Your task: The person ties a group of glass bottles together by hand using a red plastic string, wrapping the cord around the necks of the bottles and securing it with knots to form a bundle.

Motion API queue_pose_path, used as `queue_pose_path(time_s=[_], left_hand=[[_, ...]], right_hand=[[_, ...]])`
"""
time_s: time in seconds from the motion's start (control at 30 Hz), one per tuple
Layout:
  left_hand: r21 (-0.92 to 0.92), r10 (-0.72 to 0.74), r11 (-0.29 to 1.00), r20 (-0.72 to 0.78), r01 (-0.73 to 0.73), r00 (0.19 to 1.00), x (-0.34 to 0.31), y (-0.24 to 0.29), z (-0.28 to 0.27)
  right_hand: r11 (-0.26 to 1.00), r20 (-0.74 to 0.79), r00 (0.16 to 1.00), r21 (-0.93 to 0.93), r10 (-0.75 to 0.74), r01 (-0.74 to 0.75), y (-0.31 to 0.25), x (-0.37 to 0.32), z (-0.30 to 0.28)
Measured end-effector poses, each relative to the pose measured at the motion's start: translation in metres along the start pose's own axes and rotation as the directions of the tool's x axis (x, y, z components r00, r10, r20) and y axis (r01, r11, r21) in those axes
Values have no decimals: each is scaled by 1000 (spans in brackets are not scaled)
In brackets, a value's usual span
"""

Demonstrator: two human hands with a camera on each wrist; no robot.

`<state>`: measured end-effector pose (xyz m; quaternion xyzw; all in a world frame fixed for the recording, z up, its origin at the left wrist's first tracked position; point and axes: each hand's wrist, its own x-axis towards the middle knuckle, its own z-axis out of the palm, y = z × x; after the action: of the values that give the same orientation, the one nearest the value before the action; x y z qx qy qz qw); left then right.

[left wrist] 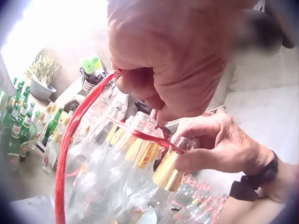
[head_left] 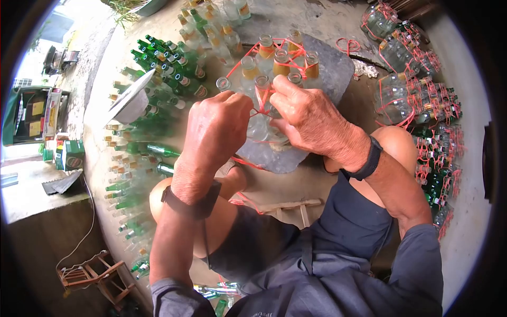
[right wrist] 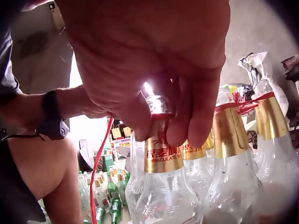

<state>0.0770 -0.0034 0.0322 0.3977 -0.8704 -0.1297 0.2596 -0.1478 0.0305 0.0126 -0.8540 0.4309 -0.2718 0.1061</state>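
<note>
In the head view, several clear glass bottles (head_left: 281, 66) with gold neck labels stand bunched on a grey stone slab (head_left: 334, 71), red plastic twine (head_left: 232, 71) running round their necks. My left hand (head_left: 217, 122), fingers curled, grips the twine; a long strand (left wrist: 70, 135) hangs from it in the left wrist view. My right hand (head_left: 312, 117) is on the near right side of the bunch. Its thumb and fingers close round the neck of one gold-labelled bottle (right wrist: 163, 161), where the twine crosses just under the mouth. The palm hides part of that neck.
Rows of green bottles (head_left: 163, 61) and clear bottles fill the floor on the left, beside a pale conical hat (head_left: 132, 100). Bundles of bottles tied with red twine (head_left: 396, 100) line the right wall. A small wooden stool (head_left: 90, 272) is at lower left.
</note>
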Motion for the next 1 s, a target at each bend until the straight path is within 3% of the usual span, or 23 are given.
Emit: queue_pose_path(time_s=[0.2, 0.27, 0.3, 0.37, 0.5, 0.53, 0.6, 0.77, 1.0], left_hand=[[-62, 26, 998, 90, -20, 996, 20, 4, 2], [-10, -56, 998, 200, 60, 978, 27, 6, 2], [-12, -55, 998, 201, 59, 978, 29, 6, 2], [-137, -177, 967, 252, 216, 951, 32, 3, 1], [-109, -271, 946, 259, 307, 927, 30, -14, -1], [-107, -274, 945, 258, 310, 927, 27, -15, 0], [-42, -173, 982, 189, 184, 967, 21, -16, 5], [-1, -191, 981, 126, 193, 973, 2, -16, 9], [-109, -323, 942, -31, 318, 946, -14, -7, 23]], right_hand=[[1000, 42, 999, -7, -20, 21, 15, -5, -15], [999, 31, 998, 1, -50, 50, 21, -7, -18], [999, 31, 998, 0, -48, 48, 21, -8, -20], [999, 48, 998, 26, -33, 32, 21, -7, -23], [998, 44, 997, 19, -57, 56, 23, -9, -25], [998, 49, 997, 26, -55, 54, 23, -8, -24], [998, 56, 997, 34, -57, 55, 24, -9, -24], [998, 41, 997, 11, -58, 58, 25, -8, -21], [1000, 45, 999, 17, 13, -14, 20, -7, -20]])
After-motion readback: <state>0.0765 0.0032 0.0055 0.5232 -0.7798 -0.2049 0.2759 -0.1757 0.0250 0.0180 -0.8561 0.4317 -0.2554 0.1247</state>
